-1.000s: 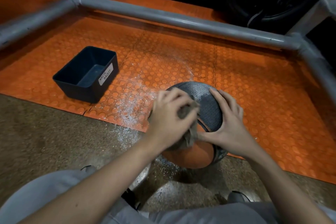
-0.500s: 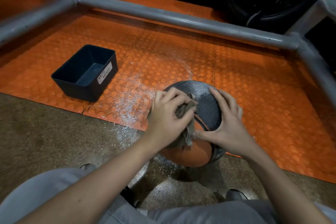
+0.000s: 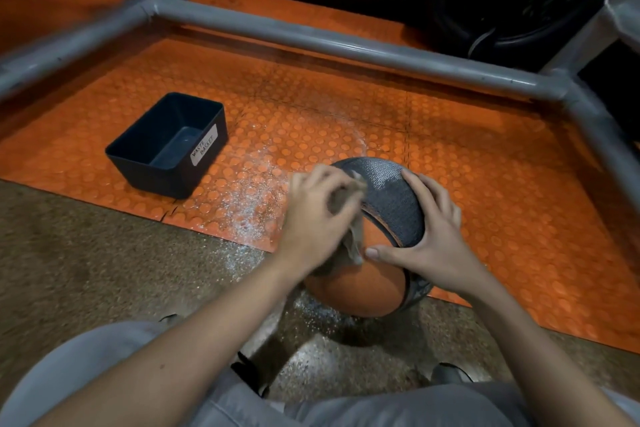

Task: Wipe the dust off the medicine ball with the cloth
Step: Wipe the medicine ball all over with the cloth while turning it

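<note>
The medicine ball, grey and orange with a textured skin, sits on the floor at the edge of the orange mat. My left hand grips a bunched grey-brown cloth and presses it on the ball's left upper side; the hand is motion-blurred. My right hand lies spread over the ball's right side, thumb on the orange panel, steadying it. White dust still shows on the grey top panel.
A black bin labelled "waste basket" stands on the orange studded mat to the left. White dust is scattered on the floor beside the ball. A grey pipe frame crosses behind. My knees are at the bottom.
My left hand with the cloth has slid up and away over the ball's left side. The right hand stays put on the ball.
</note>
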Tool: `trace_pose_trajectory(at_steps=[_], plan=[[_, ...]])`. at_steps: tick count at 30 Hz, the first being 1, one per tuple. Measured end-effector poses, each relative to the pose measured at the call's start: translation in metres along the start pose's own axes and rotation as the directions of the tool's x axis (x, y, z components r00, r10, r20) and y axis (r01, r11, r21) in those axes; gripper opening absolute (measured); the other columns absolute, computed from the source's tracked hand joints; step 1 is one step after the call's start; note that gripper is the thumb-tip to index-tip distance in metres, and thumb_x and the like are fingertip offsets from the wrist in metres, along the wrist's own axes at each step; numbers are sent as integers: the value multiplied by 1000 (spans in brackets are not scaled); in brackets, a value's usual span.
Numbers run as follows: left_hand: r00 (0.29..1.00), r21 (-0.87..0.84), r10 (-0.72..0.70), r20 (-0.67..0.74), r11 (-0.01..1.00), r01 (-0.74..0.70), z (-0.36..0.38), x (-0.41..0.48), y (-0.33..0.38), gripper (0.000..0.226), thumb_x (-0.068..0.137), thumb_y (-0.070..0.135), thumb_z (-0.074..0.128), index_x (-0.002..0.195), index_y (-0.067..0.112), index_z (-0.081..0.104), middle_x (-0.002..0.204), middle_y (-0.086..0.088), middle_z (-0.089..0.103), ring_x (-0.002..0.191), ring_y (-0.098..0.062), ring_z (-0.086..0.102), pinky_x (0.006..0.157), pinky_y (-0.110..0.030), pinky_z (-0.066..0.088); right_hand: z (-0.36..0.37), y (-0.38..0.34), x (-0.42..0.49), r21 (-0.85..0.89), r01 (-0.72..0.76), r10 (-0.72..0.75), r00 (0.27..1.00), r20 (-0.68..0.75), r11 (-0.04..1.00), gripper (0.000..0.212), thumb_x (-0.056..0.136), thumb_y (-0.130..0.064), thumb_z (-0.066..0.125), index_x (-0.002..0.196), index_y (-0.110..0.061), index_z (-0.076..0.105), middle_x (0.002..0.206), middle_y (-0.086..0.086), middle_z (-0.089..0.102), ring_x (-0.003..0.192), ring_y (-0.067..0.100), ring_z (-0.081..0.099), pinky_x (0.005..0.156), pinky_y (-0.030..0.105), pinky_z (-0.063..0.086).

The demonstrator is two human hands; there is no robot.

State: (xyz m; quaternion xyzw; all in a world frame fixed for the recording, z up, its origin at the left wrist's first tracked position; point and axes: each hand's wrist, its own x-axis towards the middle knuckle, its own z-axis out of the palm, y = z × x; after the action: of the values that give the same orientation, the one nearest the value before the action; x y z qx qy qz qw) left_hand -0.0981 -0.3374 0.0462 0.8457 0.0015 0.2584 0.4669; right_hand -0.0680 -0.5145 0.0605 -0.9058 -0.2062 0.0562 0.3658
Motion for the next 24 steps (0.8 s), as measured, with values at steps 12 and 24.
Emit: trace_pose_trajectory(at_steps=[12, 24], plan=[[957, -180, -286, 40, 941, 288, -8, 11, -15, 13, 88, 30, 61, 76, 25, 61, 93, 5, 60, 93, -26, 56, 92, -44, 43, -2, 4, -2, 1, 25, -25, 1000, 18, 1000, 106, 46, -82, 68, 135, -57, 15, 149, -19, 10, 134, 3, 7, 109, 34, 15], [933, -145, -357, 42, 922, 359, -17, 20, -29, 23, 90, 21, 60, 68, 22, 56, 79, 3, 55, 83, -17, 52, 81, -32, 39, -8, 12, -2, -15, 130, -126, 982, 143, 991, 104, 41, -89, 60, 129, -74, 7, 143, -41, -2, 133, -6, 0, 108, 38, 11]])
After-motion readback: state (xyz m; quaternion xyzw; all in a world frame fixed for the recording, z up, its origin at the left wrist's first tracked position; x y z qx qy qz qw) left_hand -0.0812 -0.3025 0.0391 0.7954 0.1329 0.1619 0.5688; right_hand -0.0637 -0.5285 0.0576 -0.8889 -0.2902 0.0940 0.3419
